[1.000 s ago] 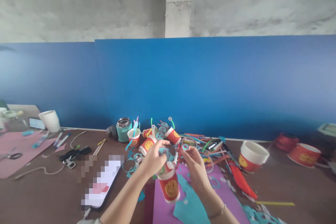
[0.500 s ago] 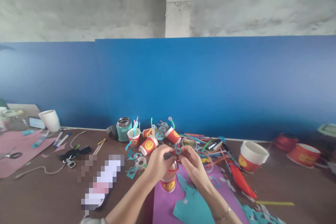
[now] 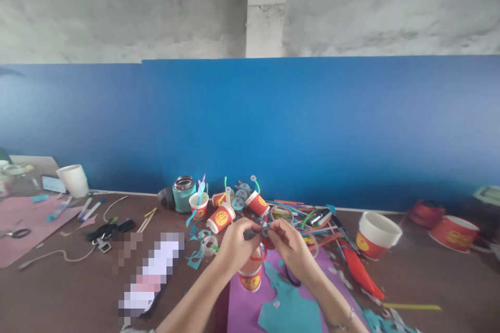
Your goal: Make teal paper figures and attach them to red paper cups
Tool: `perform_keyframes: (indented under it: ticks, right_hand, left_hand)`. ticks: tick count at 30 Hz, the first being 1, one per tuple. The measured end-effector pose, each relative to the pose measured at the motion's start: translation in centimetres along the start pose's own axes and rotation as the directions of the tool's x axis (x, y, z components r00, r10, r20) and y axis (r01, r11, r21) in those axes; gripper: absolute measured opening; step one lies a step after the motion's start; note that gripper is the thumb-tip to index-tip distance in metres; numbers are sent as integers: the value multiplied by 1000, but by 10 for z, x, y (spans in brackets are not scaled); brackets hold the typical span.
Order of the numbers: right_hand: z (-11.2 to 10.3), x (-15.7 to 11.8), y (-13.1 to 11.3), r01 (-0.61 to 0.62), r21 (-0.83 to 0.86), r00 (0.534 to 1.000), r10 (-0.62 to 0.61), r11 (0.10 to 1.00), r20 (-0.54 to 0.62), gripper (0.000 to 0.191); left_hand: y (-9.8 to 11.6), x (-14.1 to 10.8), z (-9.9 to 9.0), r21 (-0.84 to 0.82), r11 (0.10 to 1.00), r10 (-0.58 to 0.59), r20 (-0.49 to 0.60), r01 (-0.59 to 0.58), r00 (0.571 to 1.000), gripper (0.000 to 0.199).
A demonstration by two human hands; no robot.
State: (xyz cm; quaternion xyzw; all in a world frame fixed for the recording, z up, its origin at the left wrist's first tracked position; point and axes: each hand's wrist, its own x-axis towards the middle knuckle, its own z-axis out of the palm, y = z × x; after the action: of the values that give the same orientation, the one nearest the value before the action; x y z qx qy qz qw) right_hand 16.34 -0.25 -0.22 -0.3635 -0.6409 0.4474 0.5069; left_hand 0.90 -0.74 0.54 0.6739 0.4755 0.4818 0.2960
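Observation:
My left hand [image 3: 239, 244] and my right hand [image 3: 289, 245] meet fingertip to fingertip above a red-and-white paper cup [image 3: 250, 277]. Pinched between them is a small round blue paper piece [image 3: 265, 230] at the top of a red straw [image 3: 264, 250]. The straw bends down toward the cup; my left hand partly hides where it joins. Both hands are closed in a pinch. Under the cup lies a purple paper sheet [image 3: 238, 312], with a cut piece of teal paper [image 3: 291, 309] on top. Scissors [image 3: 292, 277] show partly beside my right wrist.
Several decorated paper cups [image 3: 221, 217] lie and stand behind my hands, near a teal flask [image 3: 184, 195]. Clear tape [image 3: 209, 244] is left of my hands. Straws and pens [image 3: 304, 213] are heaped at right, before a white-and-red tub [image 3: 378, 235]. A blue partition [image 3: 273, 125] backs the table.
My fingertips have closed in over the round blue paper piece, which is now more covered. The cup stays in place, and the view has tilted slightly.

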Motion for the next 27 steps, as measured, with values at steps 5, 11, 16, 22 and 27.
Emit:
perform_keyframes:
  ticks: [5,11,16,22,27]
  right_hand:
    - [-2,1,-1,-17,-29,1000,17,999,3,23]
    - [-4,1,7,-8,-78,1000,8,997,2,23]
    - [-4,1,3,1,-132,1000,-1,991,-7,20]
    - [-6,-1,-8,5,-275,1000,-12,961,-26,20]
    - [-5,-4,-12,32,-354,999,-44,935,-24,21]
  left_hand:
    - [1,-1,0,0,1000,10,9,-10,1000,23]
    - [10,-2,-2,3,1000,-10,21,9,1000,17]
    - [8,-2,-1,3,1000,11,18,-11,1000,8]
    - [-1,-2,2,28,998,64,7,-64,998,8]
    - [-4,-2,3,89,993,81,3,-81,997,14]
